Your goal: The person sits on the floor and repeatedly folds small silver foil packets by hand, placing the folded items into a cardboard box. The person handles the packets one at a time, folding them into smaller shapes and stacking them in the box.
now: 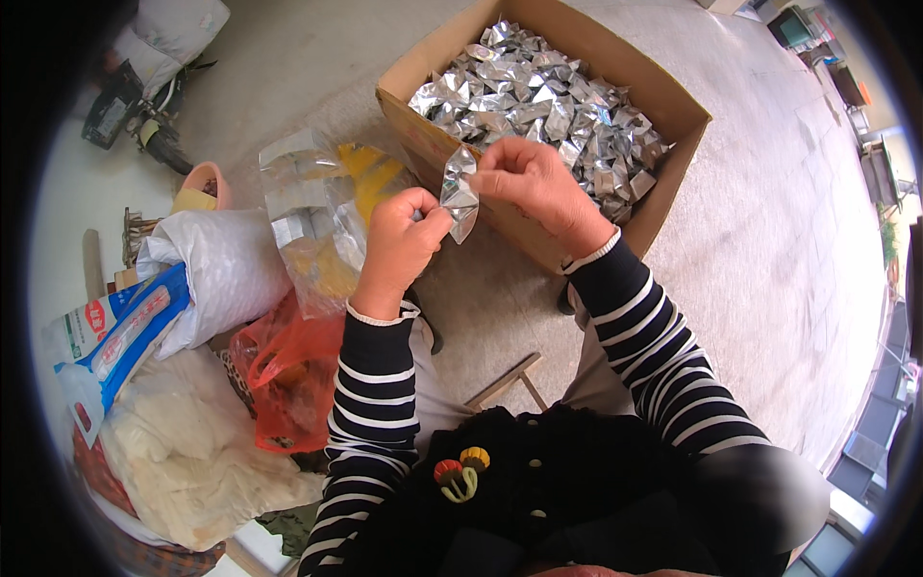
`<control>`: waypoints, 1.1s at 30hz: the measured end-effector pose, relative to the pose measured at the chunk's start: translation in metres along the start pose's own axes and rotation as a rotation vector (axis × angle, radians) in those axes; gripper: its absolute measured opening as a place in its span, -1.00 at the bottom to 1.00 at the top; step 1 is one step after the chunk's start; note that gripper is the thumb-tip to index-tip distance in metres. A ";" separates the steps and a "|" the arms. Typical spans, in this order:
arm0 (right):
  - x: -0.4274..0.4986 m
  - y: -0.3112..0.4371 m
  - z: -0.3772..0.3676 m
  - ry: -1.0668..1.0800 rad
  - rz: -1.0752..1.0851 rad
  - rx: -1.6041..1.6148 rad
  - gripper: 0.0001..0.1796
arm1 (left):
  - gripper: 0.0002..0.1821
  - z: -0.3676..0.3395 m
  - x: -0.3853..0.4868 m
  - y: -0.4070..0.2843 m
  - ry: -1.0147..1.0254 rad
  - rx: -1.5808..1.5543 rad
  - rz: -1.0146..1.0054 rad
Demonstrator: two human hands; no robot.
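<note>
A folded silver foil paper piece (459,193), pointed at both ends, is held upright between my two hands. My left hand (407,241) pinches its lower left side between thumb and bent forefinger. On its upper right side, the thumb and fingertips of my right hand (535,186) grip it. Just beyond my hands stands a large open cardboard box (674,94), filled with many similar folded foil pieces (533,94). A clear plastic bag (310,195) with flat silver and yellow sheets lies left of my left hand.
Left of me are a red plastic bag (292,404), a white woven sack (216,267), blue packaging bearing writing (137,332) and a cream-coloured bag (195,447). A pink tub (209,177) and a parked two-wheeler (148,115) stand farther back. A wooden frame (505,382) shows between my legs.
</note>
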State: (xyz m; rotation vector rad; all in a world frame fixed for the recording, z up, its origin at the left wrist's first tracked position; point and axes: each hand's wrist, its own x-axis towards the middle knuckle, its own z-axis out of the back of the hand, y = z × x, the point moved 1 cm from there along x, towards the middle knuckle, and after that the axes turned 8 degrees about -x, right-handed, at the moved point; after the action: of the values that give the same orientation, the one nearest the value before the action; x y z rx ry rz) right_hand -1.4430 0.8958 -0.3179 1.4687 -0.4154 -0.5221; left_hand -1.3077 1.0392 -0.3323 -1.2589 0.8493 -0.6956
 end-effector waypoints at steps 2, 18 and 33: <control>0.000 0.001 0.004 -0.056 -0.027 -0.076 -0.83 | -0.85 -0.003 0.000 0.000 0.023 0.089 -0.038; 0.004 -0.017 -0.006 -0.024 0.101 -0.306 -0.88 | -0.86 -0.005 0.004 -0.002 0.009 0.006 -0.163; 0.003 -0.018 -0.017 0.140 0.072 -0.042 -0.84 | -0.90 0.001 0.003 -0.001 0.066 -0.025 -0.183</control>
State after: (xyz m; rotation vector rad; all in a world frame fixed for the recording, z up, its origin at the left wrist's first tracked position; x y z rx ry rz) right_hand -1.4321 0.9073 -0.3375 1.4347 -0.3431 -0.3662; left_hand -1.3050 1.0375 -0.3317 -1.3533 0.8049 -0.8792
